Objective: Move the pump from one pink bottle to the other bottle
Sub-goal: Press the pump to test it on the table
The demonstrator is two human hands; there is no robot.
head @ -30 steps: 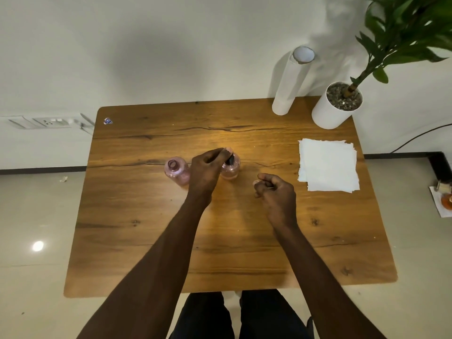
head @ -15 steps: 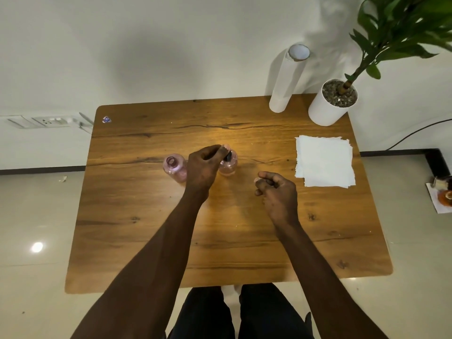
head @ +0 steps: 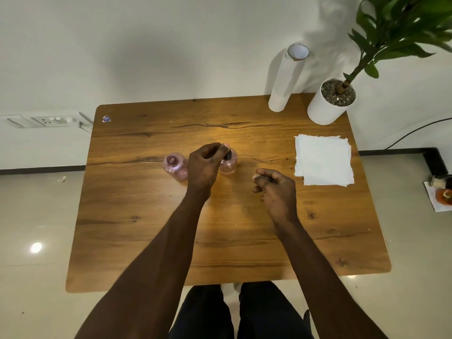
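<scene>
Two small pink bottles stand side by side at the middle of the wooden table (head: 151,231). The left bottle (head: 174,167) has an open neck with no pump. On top of the right bottle (head: 229,164) sits the dark pump (head: 229,155), and my left hand (head: 205,167) pinches it from above with fingertips. That hand hides most of the pump and the gap between the bottles. My right hand (head: 276,187) hovers over the table to the right of the bottles, fingers loosely curled, holding nothing.
A stack of white paper napkins (head: 323,159) lies at the right side. A white paper roll (head: 286,79) and a white pot with a green plant (head: 330,104) stand at the far right corner. A small sticker (head: 106,119) marks the far left corner.
Both hands stay in nearly the same places; my left hand keeps its pinch on the pump. The view has shifted slightly.
</scene>
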